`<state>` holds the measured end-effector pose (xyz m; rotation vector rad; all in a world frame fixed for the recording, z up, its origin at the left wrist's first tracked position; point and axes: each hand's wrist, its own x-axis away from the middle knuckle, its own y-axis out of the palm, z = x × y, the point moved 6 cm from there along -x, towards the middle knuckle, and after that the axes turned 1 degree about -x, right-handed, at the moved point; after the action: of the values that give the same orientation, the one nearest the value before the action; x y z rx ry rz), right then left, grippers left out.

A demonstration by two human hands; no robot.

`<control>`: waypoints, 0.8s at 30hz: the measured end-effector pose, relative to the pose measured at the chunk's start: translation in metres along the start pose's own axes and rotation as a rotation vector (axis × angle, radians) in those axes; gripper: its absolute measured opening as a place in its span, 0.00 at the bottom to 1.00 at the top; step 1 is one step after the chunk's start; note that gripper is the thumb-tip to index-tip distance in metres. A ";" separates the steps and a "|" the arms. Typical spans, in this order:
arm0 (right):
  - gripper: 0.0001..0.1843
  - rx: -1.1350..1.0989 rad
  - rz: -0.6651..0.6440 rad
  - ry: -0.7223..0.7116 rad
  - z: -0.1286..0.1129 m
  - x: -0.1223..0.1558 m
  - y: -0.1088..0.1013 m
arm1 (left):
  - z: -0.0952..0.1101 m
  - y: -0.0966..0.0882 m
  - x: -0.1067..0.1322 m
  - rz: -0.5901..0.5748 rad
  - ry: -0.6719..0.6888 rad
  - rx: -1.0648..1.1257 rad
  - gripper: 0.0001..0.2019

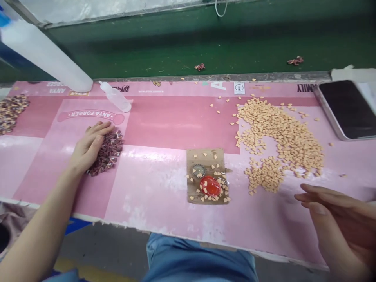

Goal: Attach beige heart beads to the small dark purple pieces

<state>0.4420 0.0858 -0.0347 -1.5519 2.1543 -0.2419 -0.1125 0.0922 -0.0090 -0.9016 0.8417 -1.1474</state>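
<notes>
My left hand lies with its fingers stretched over a pile of small dark purple-red pieces, partly covering it. Near the right edge, my right hand is raised beside a spread of small tan heart-shaped pieces. Its thumb stands apart from the fingers and nothing shows between them. Between my hands, a brown rectangular card lies on the pink mat. On it are a glossy red oval piece, a grey bottle cap and scattered tan pieces.
Pink printed mat covers the table. A small squeeze bottle and a large white bottle lie at back left. Mixed pieces sit far left. At right is a phone. A green surface runs behind.
</notes>
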 end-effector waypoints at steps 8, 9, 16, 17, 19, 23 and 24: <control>0.08 0.153 -0.046 -0.125 -0.008 -0.004 -0.001 | 0.072 0.035 0.036 -0.100 0.158 -0.021 0.21; 0.07 0.218 -0.070 -0.142 -0.007 -0.005 -0.002 | 0.080 0.039 0.041 -0.108 0.187 -0.042 0.23; 0.04 0.448 -0.255 -0.381 -0.023 -0.010 0.010 | 0.120 0.050 0.068 -0.076 0.385 -0.113 0.30; 0.03 0.446 -0.272 -0.386 -0.024 -0.011 0.013 | 0.121 0.051 0.069 -0.079 0.405 -0.113 0.30; 0.03 0.430 -0.294 -0.416 -0.027 -0.012 0.019 | 0.120 0.051 0.069 -0.083 0.433 -0.111 0.31; 0.05 0.425 -0.340 -0.466 -0.032 -0.017 0.029 | 0.113 0.051 0.065 -0.122 0.517 -0.112 0.32; 0.06 0.429 -0.353 -0.470 -0.033 -0.019 0.030 | 0.111 0.051 0.065 -0.145 0.552 -0.113 0.32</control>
<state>0.4064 0.1095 -0.0131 -1.5336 1.3604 -0.3803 0.0199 0.0546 -0.0165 -0.7523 1.3138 -1.5203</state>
